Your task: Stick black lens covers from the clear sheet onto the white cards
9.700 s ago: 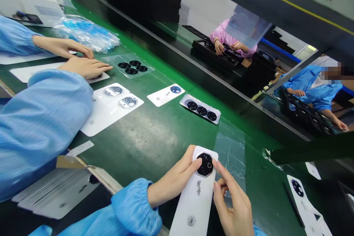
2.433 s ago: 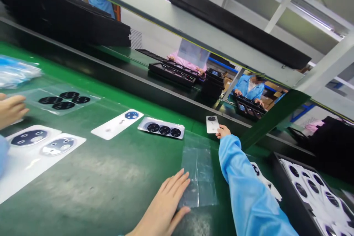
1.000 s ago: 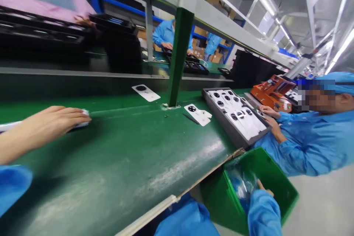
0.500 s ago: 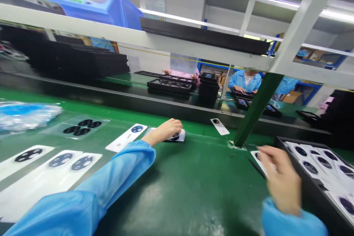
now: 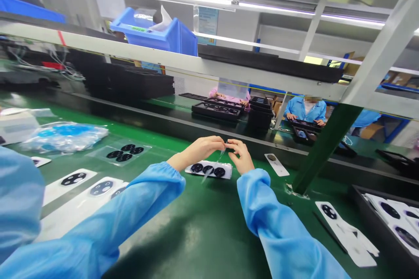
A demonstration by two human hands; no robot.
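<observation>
My left hand (image 5: pixel 205 149) and my right hand (image 5: pixel 241 157) meet fingertip to fingertip above the far part of the green bench. Pinched between their fingers is a thin clear film strip (image 5: pixel 213 169), hanging down at a slant. Both hands are closed; exactly which fingertips grip the film is hard to see. Just below and behind the strip lies a white sheet (image 5: pixel 226 174) carrying a row of black round stickers (image 5: pixel 197 168). To the right of my right hand, a white card (image 5: pixel 276 166) with a dark round spot lies flat.
Leftward lie white cards (image 5: pixel 72 183), clear film with black round pieces (image 5: pixel 126 153) and a plastic bag (image 5: pixel 67 136). On the right are more white cards (image 5: pixel 347 237), a black tray (image 5: pixel 363 192) and a green post (image 5: pixel 325 150). Co-workers (image 5: pixel 306 109) sit beyond the ledge.
My right hand has moved from the cards at right to meet my left hand. My left hand has lifted off the sticker sheet, and a film strip now shows between them. The view has shifted left.
</observation>
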